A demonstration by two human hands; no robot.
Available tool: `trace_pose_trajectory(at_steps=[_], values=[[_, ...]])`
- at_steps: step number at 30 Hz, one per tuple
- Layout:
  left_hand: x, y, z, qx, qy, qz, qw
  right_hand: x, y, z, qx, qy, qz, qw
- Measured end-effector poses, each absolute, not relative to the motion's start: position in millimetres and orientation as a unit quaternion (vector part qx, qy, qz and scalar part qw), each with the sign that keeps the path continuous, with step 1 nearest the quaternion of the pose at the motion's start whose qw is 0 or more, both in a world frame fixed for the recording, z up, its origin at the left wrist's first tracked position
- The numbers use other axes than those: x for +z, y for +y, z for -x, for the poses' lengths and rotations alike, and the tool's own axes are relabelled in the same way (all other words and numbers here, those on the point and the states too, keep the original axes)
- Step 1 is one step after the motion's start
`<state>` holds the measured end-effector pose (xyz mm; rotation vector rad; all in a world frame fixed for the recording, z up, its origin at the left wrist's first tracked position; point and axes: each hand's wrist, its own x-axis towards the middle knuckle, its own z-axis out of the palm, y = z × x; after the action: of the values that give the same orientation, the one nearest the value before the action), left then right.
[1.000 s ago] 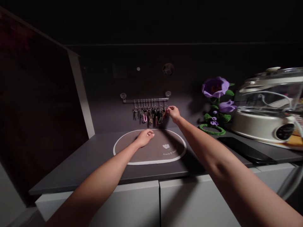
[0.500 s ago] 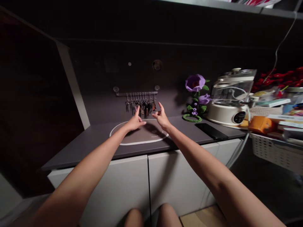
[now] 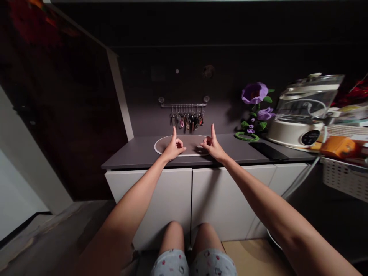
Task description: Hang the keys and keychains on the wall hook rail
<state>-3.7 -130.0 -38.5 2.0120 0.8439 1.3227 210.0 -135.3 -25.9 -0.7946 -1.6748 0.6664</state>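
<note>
My left hand (image 3: 174,147) hovers over the front left part of an oval mat (image 3: 189,143), index finger pointing up, thumb stretched out to the right, the other fingers curled. Mirroring it, my right hand (image 3: 213,146) is above the mat's right end with its index finger raised and thumb out to the left. Neither hand holds anything, and a gap lies between them. Behind them, several keys (image 3: 187,122) dangle from hooks on a clear rail (image 3: 184,105) fixed to the dark wall. One item among the keys is pink.
On the countertop (image 3: 135,153) to the right are purple fabric flowers (image 3: 255,93), a black phone (image 3: 268,150) and a white appliance with a clear top (image 3: 296,132). A white perforated basket (image 3: 343,178) holds various things at far right. White cabinet doors (image 3: 161,199) stand below.
The view has shifted, so the scene sits farther right and a little higher. My hands have drawn back from the keys and moved apart, index fingers now upright.
</note>
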Motion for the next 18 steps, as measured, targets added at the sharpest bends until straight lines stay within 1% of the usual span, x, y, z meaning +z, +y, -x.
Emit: trace_pose_trajectory(at_steps=[6,11,15,18], values=[[-37.2,-133.2,3.8,0.502,0.315,-0.734,0.331,-29.6,-135.6,-209.8,0.281,-0.714,0.331,0.549],[-29.0,-119.5,8.7,0.521,0.370,-0.678,0.364,-20.8,-124.6,-212.5,0.276,-0.708,0.357,0.543],[-13.0,-85.7,18.5,0.543,0.454,-0.620,0.340,0.2,-95.7,-219.3,0.277,-0.675,0.411,0.547],[-0.8,-51.2,26.4,0.547,0.492,-0.605,0.304,20.2,-65.9,-225.6,0.289,-0.647,0.461,0.534]])
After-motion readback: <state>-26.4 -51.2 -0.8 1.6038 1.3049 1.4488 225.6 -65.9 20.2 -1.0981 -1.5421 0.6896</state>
